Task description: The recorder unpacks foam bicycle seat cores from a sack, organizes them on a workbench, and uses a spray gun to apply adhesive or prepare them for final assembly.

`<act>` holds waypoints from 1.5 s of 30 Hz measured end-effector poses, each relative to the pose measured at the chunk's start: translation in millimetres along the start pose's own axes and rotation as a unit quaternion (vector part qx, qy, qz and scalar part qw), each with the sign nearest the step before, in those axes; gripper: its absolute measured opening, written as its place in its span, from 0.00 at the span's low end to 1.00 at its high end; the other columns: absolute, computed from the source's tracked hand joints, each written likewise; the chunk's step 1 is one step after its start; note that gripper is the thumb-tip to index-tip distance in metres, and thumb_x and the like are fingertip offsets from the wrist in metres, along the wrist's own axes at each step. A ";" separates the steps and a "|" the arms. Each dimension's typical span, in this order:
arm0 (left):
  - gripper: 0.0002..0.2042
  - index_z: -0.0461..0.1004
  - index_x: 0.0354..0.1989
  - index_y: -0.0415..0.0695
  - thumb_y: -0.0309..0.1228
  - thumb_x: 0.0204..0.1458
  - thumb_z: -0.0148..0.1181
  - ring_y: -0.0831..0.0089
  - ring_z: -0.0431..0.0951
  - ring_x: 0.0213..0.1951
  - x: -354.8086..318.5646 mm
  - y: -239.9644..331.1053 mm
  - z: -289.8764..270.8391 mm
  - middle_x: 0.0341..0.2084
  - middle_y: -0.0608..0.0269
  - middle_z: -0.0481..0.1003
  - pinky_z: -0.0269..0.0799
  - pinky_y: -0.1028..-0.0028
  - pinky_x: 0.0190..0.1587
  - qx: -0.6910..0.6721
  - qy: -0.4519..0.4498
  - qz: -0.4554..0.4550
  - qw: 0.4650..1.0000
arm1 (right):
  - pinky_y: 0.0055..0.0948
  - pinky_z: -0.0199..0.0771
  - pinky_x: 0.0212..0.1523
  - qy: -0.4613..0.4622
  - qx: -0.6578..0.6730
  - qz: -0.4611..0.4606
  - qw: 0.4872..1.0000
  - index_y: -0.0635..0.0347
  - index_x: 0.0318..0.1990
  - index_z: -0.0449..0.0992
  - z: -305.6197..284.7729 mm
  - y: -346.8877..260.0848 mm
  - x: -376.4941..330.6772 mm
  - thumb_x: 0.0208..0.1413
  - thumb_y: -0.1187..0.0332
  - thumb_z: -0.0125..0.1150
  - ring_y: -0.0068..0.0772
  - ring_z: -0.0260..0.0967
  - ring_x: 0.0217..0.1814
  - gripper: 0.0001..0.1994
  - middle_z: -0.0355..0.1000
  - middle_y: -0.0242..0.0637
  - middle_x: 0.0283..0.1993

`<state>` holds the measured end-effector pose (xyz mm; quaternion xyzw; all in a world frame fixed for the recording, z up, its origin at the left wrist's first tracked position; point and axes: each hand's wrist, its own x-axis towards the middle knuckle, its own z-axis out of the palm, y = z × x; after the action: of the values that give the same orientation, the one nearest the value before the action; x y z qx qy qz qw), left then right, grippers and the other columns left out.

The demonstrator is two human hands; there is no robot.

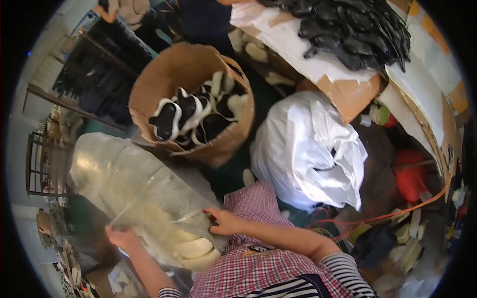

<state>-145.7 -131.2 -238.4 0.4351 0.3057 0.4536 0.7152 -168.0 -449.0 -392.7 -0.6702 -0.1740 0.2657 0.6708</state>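
A large clear plastic bag [144,174] lies tilted across my left side, bulging with pale contents. At its near end, flat cream pieces with rounded edges [196,247] show at the mouth. My left hand [122,237] is closed on the left edge of the bag. On the opposite side, my right hand [224,222] has its fingers bent at the bag's right edge, gripping the plastic. Its thumb and fingertips are partly hidden. Checked red cloth [253,201] covers my lap beside the right forearm.
Ahead stands a round cardboard container [198,156] holding black pieces with white rims. A white sack [303,144] sits right of it. Glossy black sole-shaped pieces [348,35] are heaped at the upper right. An orange cord [397,213] runs along the right, near cream scraps [407,248].
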 end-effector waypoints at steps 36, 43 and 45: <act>0.03 0.63 0.20 0.41 0.21 0.43 0.46 0.72 0.64 0.28 -540.5 70.6 101.6 0.22 0.64 0.63 0.60 0.76 0.36 0.203 -0.096 0.318 0.921 | 0.30 0.66 0.30 0.161 0.052 -0.144 0.975 0.64 0.30 0.70 -249.7 -6.8 -394.7 0.38 0.84 0.43 0.35 0.67 0.26 0.11 0.65 0.50 0.23; 0.02 0.70 0.22 0.36 0.20 0.39 0.51 0.73 0.67 0.25 -537.3 95.6 150.7 0.22 0.63 0.70 0.64 0.79 0.32 -0.038 -0.398 0.054 0.915 | 0.20 0.63 0.28 0.309 0.011 -0.096 0.946 0.67 0.30 0.70 -327.1 -88.3 -464.5 0.35 0.88 0.37 0.20 0.63 0.26 0.15 0.70 0.34 0.23; 0.03 0.69 0.20 0.37 0.17 0.39 0.49 0.75 0.66 0.23 -578.5 55.2 160.9 0.20 0.63 0.69 0.62 0.79 0.31 0.002 -0.395 0.052 0.917 | 0.20 0.63 0.27 0.338 0.018 -0.081 0.937 0.67 0.29 0.71 -331.1 -53.4 -489.7 0.35 0.88 0.38 0.20 0.63 0.25 0.15 0.70 0.32 0.23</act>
<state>-265.3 -704.4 -94.3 0.5955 -0.0238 0.2806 0.7524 -357.1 -1002.8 -293.3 -0.6924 0.0145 -0.0286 0.7208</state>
